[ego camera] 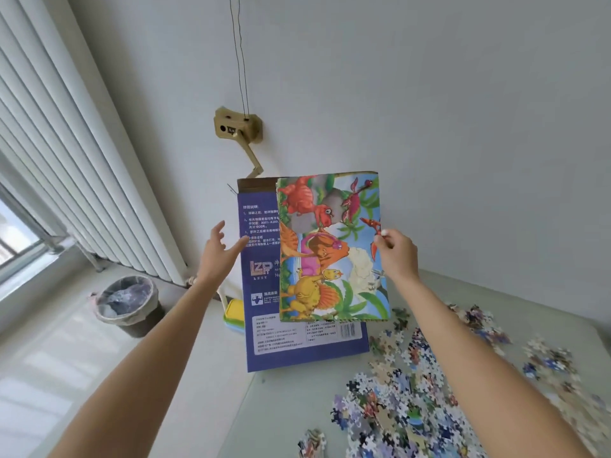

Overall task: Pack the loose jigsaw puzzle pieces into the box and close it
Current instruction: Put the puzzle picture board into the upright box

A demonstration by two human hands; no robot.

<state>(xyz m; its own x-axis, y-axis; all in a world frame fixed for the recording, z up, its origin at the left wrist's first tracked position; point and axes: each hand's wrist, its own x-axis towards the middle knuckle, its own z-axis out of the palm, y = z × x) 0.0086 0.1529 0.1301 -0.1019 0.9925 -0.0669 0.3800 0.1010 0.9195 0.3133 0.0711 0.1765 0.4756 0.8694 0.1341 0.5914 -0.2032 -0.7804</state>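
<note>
— Where's the box (pixel 264 292)?
— Upright on the table (pixel 297 408), long axis vertical, between the hands; the spread left hand (pixel 218 249) is nearer.
— The right hand (pixel 395 251)?
— Pinching the dinosaur sheet (pixel 330 246). Puzzle pieces (pixel 413 391) lie right.

1 box (pixel 264 345), 1 dinosaur sheet (pixel 330 252), 1 bin (pixel 127 304), 2 hands, many loose pieces (pixel 406 391).

Pale grey-green surface (pixel 297 408). On it: loose jigsaw puzzle pieces (pixel 406 401) scattered in heaps across the right side; purple box (pixel 297 352) standing upright at the left edge, open top uppermost.
</note>
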